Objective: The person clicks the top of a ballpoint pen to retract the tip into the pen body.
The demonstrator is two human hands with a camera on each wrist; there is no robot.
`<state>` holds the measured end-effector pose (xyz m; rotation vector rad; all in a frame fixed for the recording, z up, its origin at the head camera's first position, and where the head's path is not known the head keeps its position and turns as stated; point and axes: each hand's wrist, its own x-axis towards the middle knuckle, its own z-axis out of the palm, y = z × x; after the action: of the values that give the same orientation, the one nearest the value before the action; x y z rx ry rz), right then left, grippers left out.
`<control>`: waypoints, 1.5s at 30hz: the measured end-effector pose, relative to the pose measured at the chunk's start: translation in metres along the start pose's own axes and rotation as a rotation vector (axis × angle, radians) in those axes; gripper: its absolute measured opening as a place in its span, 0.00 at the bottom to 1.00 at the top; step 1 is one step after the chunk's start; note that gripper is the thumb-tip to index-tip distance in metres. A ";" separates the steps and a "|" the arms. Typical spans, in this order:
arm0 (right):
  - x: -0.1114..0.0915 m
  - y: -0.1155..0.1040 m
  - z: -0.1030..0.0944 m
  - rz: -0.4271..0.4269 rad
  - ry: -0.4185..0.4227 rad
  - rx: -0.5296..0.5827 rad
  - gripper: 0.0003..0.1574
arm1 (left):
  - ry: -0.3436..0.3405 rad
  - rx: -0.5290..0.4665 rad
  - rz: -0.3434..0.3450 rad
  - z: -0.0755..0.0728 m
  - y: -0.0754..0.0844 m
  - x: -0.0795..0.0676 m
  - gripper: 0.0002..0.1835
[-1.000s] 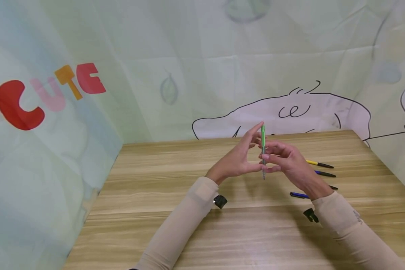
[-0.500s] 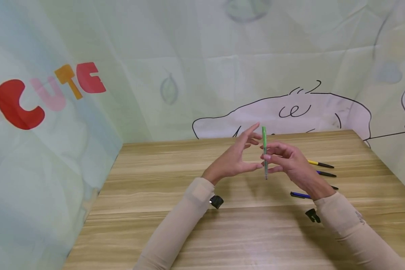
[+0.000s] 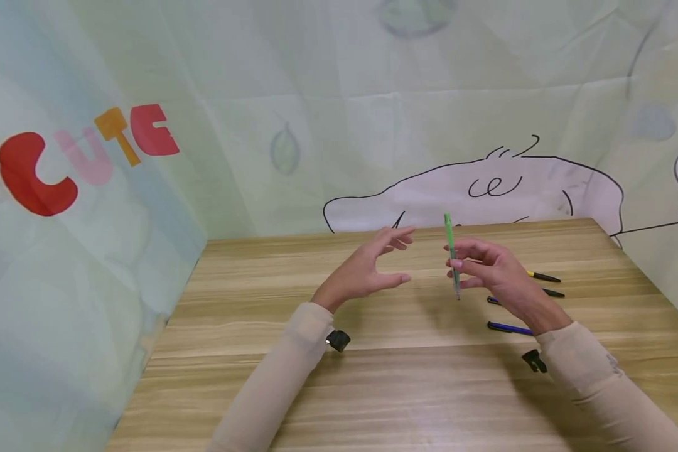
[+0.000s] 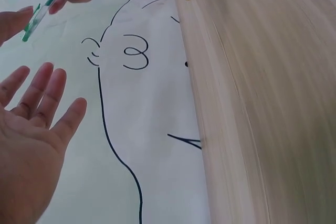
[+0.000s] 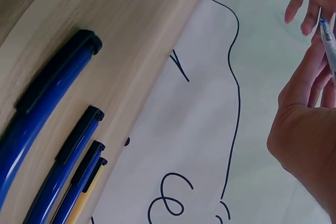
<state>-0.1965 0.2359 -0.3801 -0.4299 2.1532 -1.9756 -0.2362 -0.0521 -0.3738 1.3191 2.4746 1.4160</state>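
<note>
A slim green pen [image 3: 449, 233] stands nearly upright above the table, its green end on top and its clear end below. My right hand [image 3: 496, 274] pinches it between thumb and fingers. My left hand [image 3: 364, 269] hovers to the left of the pen, apart from it, with fingers and thumb spread and nothing held. In the left wrist view the green pen [image 4: 50, 4] slants past the left hand's thumb, and the left palm [image 4: 29, 150] shows. At the right edge of the right wrist view, the pen's clear end [image 5: 328, 43] rises from the right hand [image 5: 304, 124].
Right of the right hand, several pens lie roughly parallel on the wooden table [image 3: 294, 389], partly hidden by that hand and wrist. They include a blue pen [image 3: 508, 328] and a yellow pen with a black end [image 3: 544, 277]. A printed cloth wall [image 3: 316, 113] stands behind the table.
My left hand has left the green pen and moved left and slightly down. My right hand has shifted slightly right with the pen, which now tilts a little.
</note>
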 end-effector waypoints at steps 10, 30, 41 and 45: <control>-0.003 0.000 -0.012 0.006 -0.009 -0.007 0.16 | 0.012 -0.018 -0.027 -0.021 -0.008 -0.023 0.40; -0.008 0.005 -0.037 0.010 0.005 -0.081 0.16 | 0.075 -0.010 -0.117 -0.044 -0.022 -0.065 0.36; -0.010 0.007 -0.053 0.038 0.053 -0.199 0.19 | 0.107 -0.015 -0.153 -0.051 -0.023 -0.079 0.38; -0.010 0.008 -0.060 0.017 0.042 -0.226 0.20 | 0.110 -0.025 -0.160 -0.054 -0.012 -0.082 0.37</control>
<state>-0.2074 0.2963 -0.3827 -0.4048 2.4087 -1.7532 -0.2117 -0.1472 -0.3812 1.0380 2.5540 1.5144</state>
